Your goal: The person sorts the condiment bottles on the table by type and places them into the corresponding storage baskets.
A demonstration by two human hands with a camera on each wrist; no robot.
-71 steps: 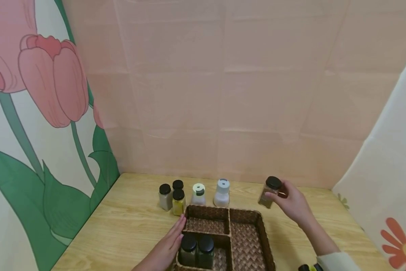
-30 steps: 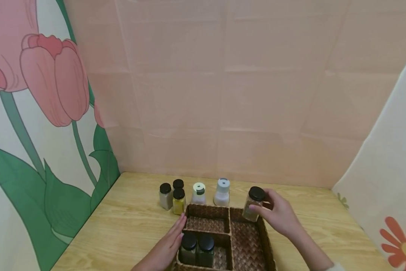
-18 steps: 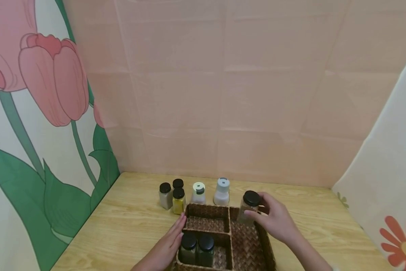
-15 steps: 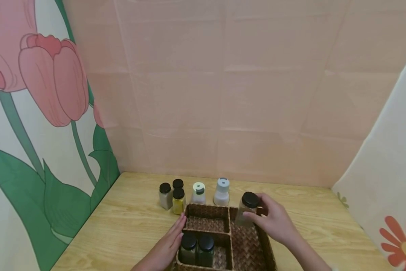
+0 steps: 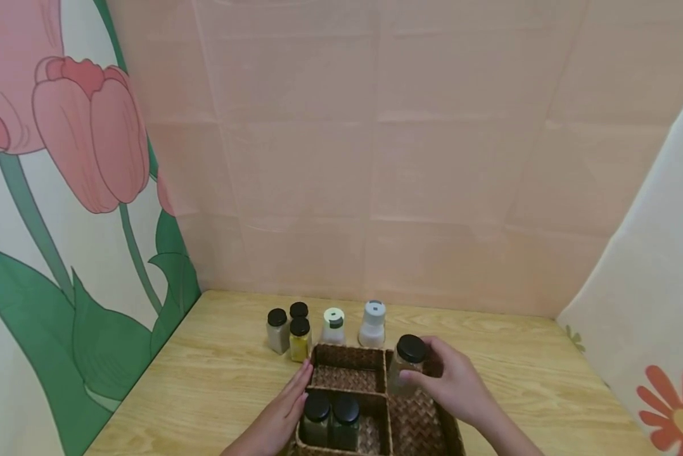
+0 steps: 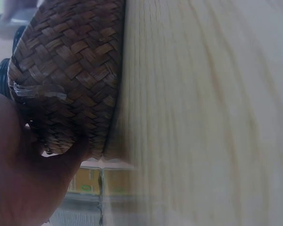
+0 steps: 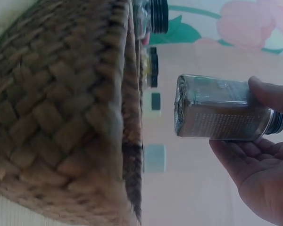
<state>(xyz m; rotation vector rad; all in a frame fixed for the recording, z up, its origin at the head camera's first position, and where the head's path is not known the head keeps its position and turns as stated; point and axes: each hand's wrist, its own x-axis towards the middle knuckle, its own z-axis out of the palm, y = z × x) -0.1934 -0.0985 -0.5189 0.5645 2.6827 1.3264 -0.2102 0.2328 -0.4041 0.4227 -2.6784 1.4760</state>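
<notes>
My right hand [image 5: 458, 383] grips a spice jar [image 7: 221, 108] with a black lid and brown contents, thumb on one side and fingers on the other. In the right wrist view the jar's bottom is above the rim of a brown woven basket [image 5: 350, 389]. From the head view, the jar overlaps the back of the basket's long right compartment. My left hand [image 5: 279, 408] rests along the basket's left outer wall, its fingers extended. Two dark jars [image 5: 331, 419] with black lids stand in the front left compartment, beside that hand.
Behind the basket stand a grey-white jar [image 5: 277, 330], a yellow jar [image 5: 300, 339] and another black-lidded jar [image 5: 298, 310]. To their right are a white bottle with a pale green cap [image 5: 334, 325] and a white shaker bottle [image 5: 372, 324]. A peach cloth [image 5: 376, 158] hangs behind the table [image 5: 204, 373].
My right hand has carried the spice jar leftward and toward me, from the table right of the basket to over the right compartment. The left hand has stayed at the basket's side.
</notes>
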